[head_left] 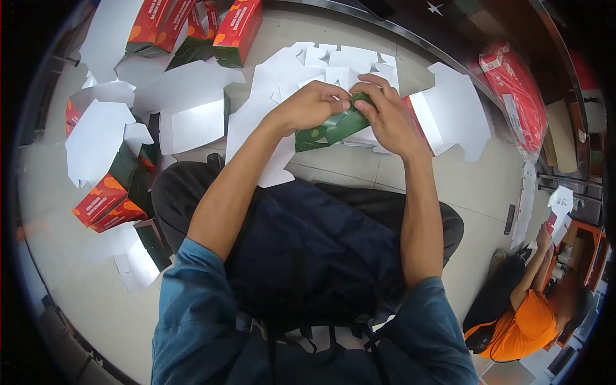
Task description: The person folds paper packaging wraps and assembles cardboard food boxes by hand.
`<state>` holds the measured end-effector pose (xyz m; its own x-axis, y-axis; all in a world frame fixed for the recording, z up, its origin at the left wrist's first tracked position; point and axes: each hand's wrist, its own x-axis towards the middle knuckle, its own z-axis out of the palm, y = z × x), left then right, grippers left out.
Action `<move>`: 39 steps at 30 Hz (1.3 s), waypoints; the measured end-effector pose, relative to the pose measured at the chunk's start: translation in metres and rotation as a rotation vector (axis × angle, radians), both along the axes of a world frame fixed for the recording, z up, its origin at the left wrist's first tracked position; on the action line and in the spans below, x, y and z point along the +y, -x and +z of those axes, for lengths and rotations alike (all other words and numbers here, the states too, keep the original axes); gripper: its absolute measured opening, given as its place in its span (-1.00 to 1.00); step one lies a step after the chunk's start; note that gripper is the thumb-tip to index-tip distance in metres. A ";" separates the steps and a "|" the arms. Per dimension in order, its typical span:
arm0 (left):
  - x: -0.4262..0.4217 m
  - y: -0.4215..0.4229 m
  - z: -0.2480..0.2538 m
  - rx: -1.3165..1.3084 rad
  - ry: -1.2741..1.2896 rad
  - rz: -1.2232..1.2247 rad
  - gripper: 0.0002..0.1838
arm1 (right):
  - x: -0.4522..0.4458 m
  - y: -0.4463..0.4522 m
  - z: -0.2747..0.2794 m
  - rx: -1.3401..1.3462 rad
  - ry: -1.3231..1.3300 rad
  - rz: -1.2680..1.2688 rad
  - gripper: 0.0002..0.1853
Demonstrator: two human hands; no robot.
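A partly folded carton (343,126) with green outer faces and white inner faces lies in front of me, over my folded legs' far side. My left hand (308,106) pinches its green upper edge from the left. On the right, my right hand (387,119) grips the same green part, thumb and fingers bent round it. The fingertips of both hands are close together at the green flap. Flat white cardboard blanks (282,74) lie on the floor beneath and beyond the carton.
Red and green boxes (237,32) stand at the upper left; opened ones (109,202) lie at the left. An open white box (449,115) and a plastic-wrapped red pack (516,102) are at the right. A co-worker in orange (523,324) holds white cardboard (559,208).
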<state>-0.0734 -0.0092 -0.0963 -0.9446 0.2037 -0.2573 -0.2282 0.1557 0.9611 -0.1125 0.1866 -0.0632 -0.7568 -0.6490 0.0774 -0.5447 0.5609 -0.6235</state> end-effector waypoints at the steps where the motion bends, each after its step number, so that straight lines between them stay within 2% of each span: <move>1: 0.000 0.000 0.003 -0.024 -0.023 -0.008 -0.73 | 0.000 0.003 -0.004 0.016 0.014 0.013 -0.81; 4: -0.002 -0.001 0.014 -0.095 -0.106 -0.024 -0.75 | 0.000 0.013 -0.014 0.042 0.183 0.070 -0.82; 7: -0.001 -0.004 0.024 -0.145 -0.182 -0.019 -0.77 | -0.003 0.015 -0.018 -0.180 0.386 0.021 -0.81; 10: -0.002 -0.004 0.023 -0.183 -0.197 -0.010 -0.79 | -0.004 0.013 -0.014 -0.312 0.408 0.050 -0.81; 13: -0.002 -0.005 0.020 -0.239 -0.232 -0.003 -0.81 | 0.000 0.015 -0.011 -0.357 0.276 0.154 -0.80; 16: -0.002 -0.004 0.017 -0.239 -0.251 -0.020 -0.80 | 0.001 0.016 -0.011 -0.249 0.244 0.220 -0.73; 18: -0.003 -0.004 0.026 -0.262 -0.284 -0.033 -0.78 | -0.001 0.011 -0.012 0.040 0.233 0.048 -0.67; 21: -0.004 0.001 0.029 -0.234 -0.544 0.125 -0.72 | -0.015 0.001 -0.007 0.403 0.328 -0.180 -0.57; 22: -0.005 0.005 0.026 -0.107 -0.310 0.176 -0.72 | -0.022 -0.003 -0.003 0.513 0.380 -0.250 -0.54; 25: -0.008 0.008 0.037 0.093 -0.356 0.406 -0.71 | -0.041 -0.034 0.004 0.474 0.340 -0.043 -0.50; 26: -0.011 0.012 0.034 0.085 -0.450 0.538 -0.73 | -0.049 -0.045 0.008 0.464 0.321 0.001 -0.44; 29: -0.013 0.008 0.042 0.232 -0.518 0.642 -0.73 | -0.059 -0.045 0.000 0.481 0.357 0.046 -0.33; 30: -0.016 0.008 0.042 0.214 -0.616 0.602 -0.70 | -0.058 -0.039 -0.004 0.462 0.406 0.036 -0.23; 31: -0.017 0.008 0.042 0.209 -0.589 0.577 -0.69 | -0.053 -0.037 -0.004 0.389 0.483 -0.035 -0.24; 33: -0.012 0.008 0.045 0.201 -0.536 0.525 -0.68 | -0.045 -0.029 0.002 0.484 0.479 -0.180 -0.36; 36: -0.003 0.004 0.051 0.209 -0.536 0.471 -0.70 | -0.037 -0.022 0.000 0.422 0.534 -0.203 -0.52; 39: -0.009 0.006 0.045 0.206 -0.493 0.468 -0.72 | -0.034 -0.023 0.002 0.374 0.548 -0.024 -0.61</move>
